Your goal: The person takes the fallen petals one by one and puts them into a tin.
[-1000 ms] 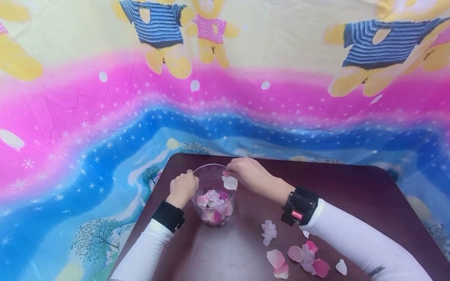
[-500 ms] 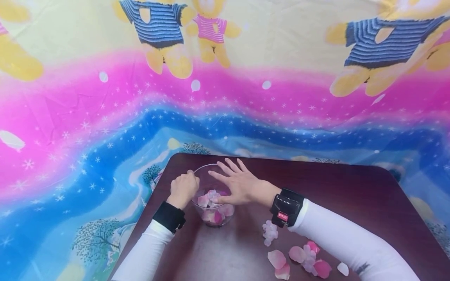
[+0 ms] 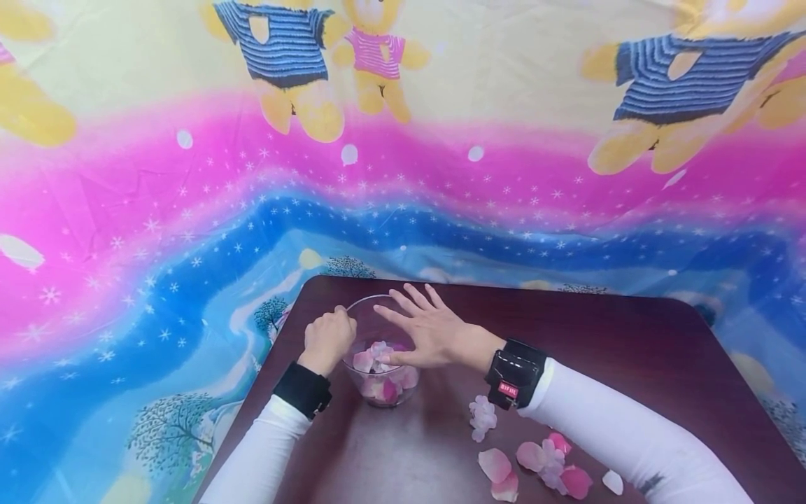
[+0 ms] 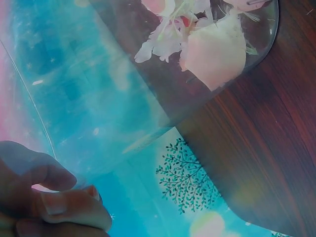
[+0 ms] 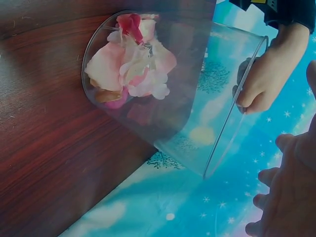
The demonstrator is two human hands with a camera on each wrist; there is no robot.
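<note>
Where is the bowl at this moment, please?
In the head view, the bowl stands at the left of the table, its rim gripped by the left hand, the right hand spread by its right side.

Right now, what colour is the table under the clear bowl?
Dark reddish brown; the table shows best in the right wrist view.

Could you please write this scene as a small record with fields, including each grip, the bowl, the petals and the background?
left grip: pinches the clear bowl at its rim
right grip: fingers spread at the bowl's mouth, holding nothing
bowl position: standing on the dark table
bowl contents: pink and pale petals
loose on table: pale lilac flower cluster, pink petals, white petal
background: patterned cloth
worn: white sleeves, black wristbands
</note>
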